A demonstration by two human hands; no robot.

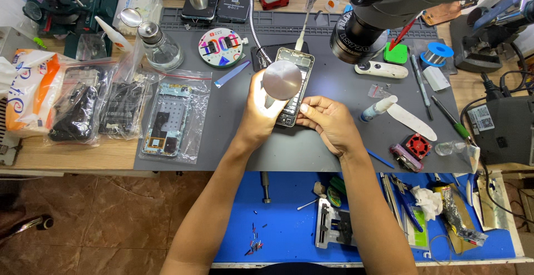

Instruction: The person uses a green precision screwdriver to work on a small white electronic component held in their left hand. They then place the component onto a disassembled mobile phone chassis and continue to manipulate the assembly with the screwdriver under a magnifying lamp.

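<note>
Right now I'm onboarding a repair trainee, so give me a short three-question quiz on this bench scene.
1. True or false: both hands are on the opened phone.
2. Which lies directly left of the phone on the grey mat? A) a bagged phone frame B) a solder spool C) a red fan
3. What round thing hangs over the left hand, between the camera and the phone?

Key
1. True: the left hand and the right hand grip its lower end.
2. A: the bagged frame; the spool and fan lie to the right.
3. The lamp head on a gooseneck.
</note>
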